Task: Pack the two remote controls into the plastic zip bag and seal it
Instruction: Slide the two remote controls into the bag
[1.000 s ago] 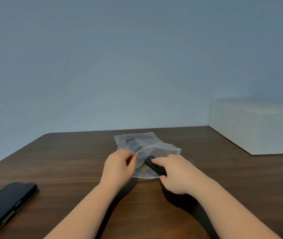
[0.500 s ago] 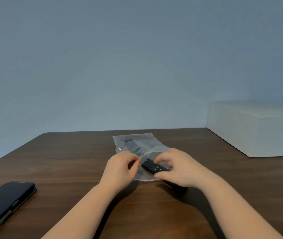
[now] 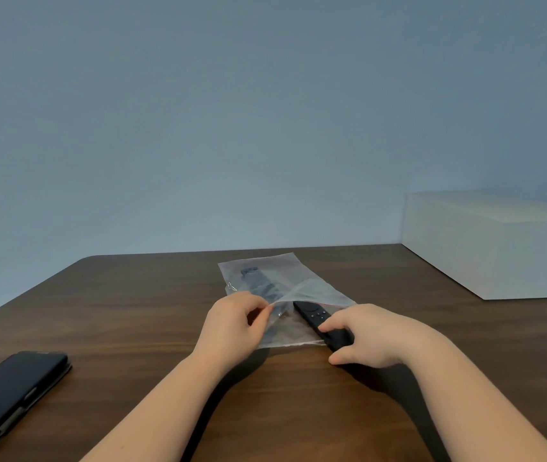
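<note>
A clear plastic zip bag [image 3: 285,271] lies on the brown table [image 3: 132,311], its mouth toward me. One dark remote control [image 3: 259,283] shows blurred through the plastic inside the bag. My left hand [image 3: 232,325] pinches the upper lip of the bag's mouth and lifts it. My right hand [image 3: 365,331] grips the near end of a second black remote control [image 3: 315,316], whose button end sits in the bag's open mouth, angled up and to the left.
A black phone in a case [image 3: 9,395] lies at the table's near left. A large white box [image 3: 495,241] stands at the back right. A plain blue-grey wall rises behind the table.
My right hand has shifted its grip back to the remote's near end, so more of the remote shows. My left hand keeps holding the bag's lip up.
</note>
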`<act>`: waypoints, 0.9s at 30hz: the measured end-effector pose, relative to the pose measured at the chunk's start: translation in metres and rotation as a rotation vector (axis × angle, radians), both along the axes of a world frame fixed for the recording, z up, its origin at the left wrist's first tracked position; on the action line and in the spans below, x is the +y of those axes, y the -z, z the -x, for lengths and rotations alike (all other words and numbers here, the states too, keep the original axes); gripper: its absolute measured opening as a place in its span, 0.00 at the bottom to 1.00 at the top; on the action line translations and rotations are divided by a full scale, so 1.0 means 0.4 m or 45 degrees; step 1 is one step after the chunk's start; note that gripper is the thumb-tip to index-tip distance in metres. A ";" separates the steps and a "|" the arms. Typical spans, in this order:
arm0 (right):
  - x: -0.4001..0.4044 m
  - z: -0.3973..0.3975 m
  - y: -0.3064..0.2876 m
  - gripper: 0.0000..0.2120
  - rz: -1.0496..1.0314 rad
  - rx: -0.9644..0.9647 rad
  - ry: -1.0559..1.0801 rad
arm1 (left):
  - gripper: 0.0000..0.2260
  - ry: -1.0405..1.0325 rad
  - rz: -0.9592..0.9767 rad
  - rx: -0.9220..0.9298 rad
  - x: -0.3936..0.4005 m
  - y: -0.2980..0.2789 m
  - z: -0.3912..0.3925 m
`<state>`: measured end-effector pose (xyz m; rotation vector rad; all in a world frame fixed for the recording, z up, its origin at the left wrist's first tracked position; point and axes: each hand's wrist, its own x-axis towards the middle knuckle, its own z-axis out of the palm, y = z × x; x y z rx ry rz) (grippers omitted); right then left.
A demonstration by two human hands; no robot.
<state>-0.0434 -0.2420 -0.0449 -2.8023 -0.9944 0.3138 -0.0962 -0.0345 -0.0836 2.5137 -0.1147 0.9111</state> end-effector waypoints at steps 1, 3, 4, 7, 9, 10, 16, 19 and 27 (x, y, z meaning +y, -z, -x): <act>0.004 0.000 0.001 0.26 0.000 -0.015 0.016 | 0.07 0.000 0.000 0.005 0.000 0.000 0.000; 0.011 -0.001 0.006 0.27 0.006 -0.035 0.047 | 0.07 0.001 0.001 0.011 0.000 0.000 -0.001; 0.016 -0.002 0.009 0.27 -0.004 -0.053 0.068 | 0.07 -0.001 0.003 0.017 0.001 0.000 -0.001; 0.037 0.000 0.021 0.16 -0.099 -0.163 0.142 | 0.07 0.001 0.008 0.019 0.000 0.000 -0.001; 0.053 0.002 0.029 0.11 -0.181 -0.242 0.179 | 0.07 0.000 0.010 0.025 0.000 0.000 -0.002; 0.061 0.001 0.034 0.12 -0.206 -0.264 0.186 | 0.07 0.000 0.013 0.028 0.001 0.001 -0.003; 0.090 -0.020 0.061 0.08 -0.275 -0.391 0.226 | 0.06 -0.021 0.010 0.037 0.011 0.009 -0.008; 0.098 -0.031 0.073 0.08 -0.283 -0.398 0.231 | 0.06 -0.021 0.003 0.044 0.012 0.010 -0.010; 0.117 -0.062 0.104 0.09 -0.217 -0.363 0.253 | 0.08 -0.015 -0.037 0.072 0.015 0.012 -0.016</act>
